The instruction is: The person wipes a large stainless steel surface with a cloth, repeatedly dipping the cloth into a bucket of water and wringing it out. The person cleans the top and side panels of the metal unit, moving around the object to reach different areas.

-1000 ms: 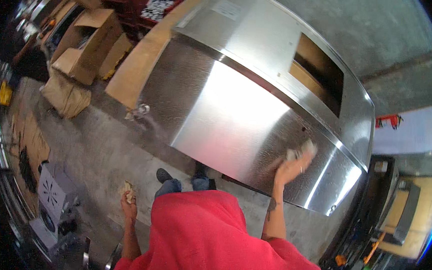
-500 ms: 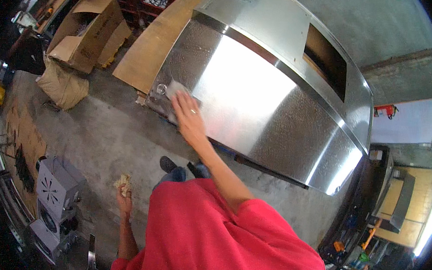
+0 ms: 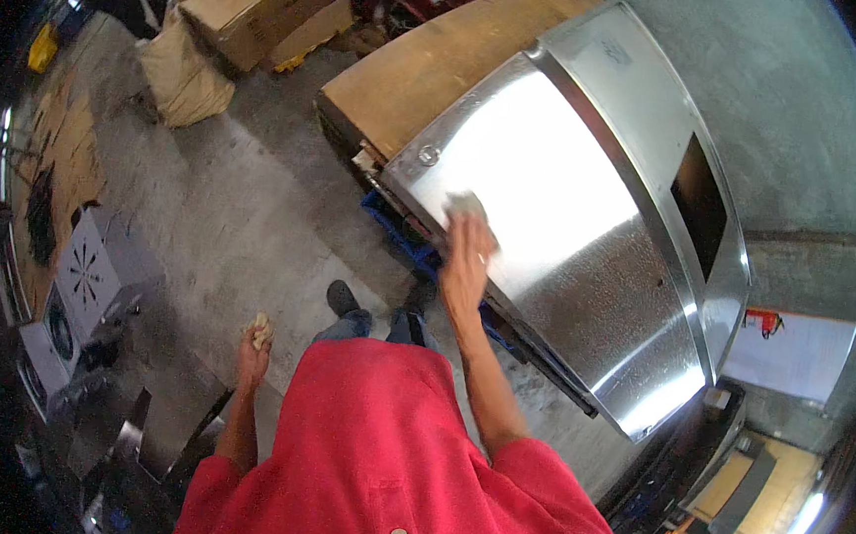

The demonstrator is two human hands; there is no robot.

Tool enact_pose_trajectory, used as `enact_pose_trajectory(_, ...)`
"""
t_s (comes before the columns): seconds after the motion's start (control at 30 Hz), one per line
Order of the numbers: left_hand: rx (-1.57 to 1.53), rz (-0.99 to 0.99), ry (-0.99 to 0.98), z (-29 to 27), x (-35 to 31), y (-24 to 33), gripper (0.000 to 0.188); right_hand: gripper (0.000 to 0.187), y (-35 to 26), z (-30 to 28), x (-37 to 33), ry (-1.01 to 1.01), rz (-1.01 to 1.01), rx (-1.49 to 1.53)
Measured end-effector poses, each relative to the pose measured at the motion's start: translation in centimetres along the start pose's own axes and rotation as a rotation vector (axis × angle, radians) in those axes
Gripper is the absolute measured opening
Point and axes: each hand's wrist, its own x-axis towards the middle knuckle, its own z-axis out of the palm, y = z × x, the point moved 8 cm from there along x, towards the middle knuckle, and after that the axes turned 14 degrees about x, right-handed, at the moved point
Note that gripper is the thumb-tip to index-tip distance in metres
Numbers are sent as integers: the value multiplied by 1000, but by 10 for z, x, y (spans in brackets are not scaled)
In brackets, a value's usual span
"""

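My right hand (image 3: 466, 265) presses a greyish cloth (image 3: 466, 204) against a large sheet of shiny stainless steel (image 3: 575, 287), close to its near left edge. The fingers lie together over the cloth, and the hand is slightly blurred. A small round fitting or hole (image 3: 429, 155) shows at the panel's left end. Low at my left side, my left hand (image 3: 254, 362) is closed around a crumpled yellowish cloth (image 3: 262, 331), away from the panel. Bright reflections and fine droplets or smears cover parts of the steel.
The steel lies on a wooden tabletop (image 3: 433, 59), beside a rectangular cut-out (image 3: 700, 207). Cardboard boxes (image 3: 267, 18) and a beige sack (image 3: 188, 77) stand at the far left. Grey metal housings (image 3: 101, 264) sit on the concrete floor to my left.
My right hand has slid the cloth along the steel, rightward away from the round fitting. My view has shifted and turned. The left hand still holds its cloth low at my side.
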Motion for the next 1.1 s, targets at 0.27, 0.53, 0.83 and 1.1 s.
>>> enact_pose_trajectory(0.27, -144, -14, 183, 2, -10, 10, 37, 57, -75, 69, 115, -296, -600, -139)
enact_pose_trajectory(0.53, -91, -157, 299, 34, -70, -37, 38, 58, -26, 42, 145, -277, -456, -51)
enact_pose_trajectory(0.83, -160, -128, 283, 73, -94, -77, 37, 46, -32, 45, 138, -329, -579, 51)
enact_pose_trajectory(1.1, -84, -92, 341, 69, -65, -69, 35, 55, -59, 100, 148, -548, -861, -161)
